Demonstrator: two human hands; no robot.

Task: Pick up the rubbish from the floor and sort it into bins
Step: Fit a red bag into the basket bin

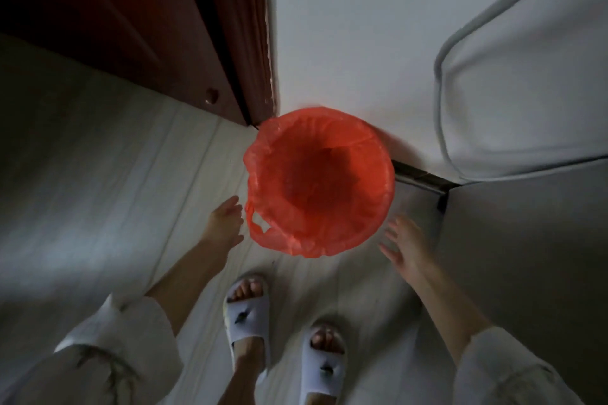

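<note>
A round bin lined with a red plastic bag (320, 128) stands on the pale floor against the white wall, straight below me. Inside it I see only crumpled red liner. My left hand (224, 222) hangs just left of the bin's rim, fingers relaxed, holding nothing. My right hand (404, 243) is to the right of the bin, fingers spread and empty. Neither hand touches the bin. No rubbish shows on the floor in this view.
A dark red door and frame (210, 43) stand at the upper left beside the bin. A grey cable (442, 76) runs down the white wall at the right. A grey surface (526, 240) fills the lower right. My feet in white slippers (246, 316) stand below the bin.
</note>
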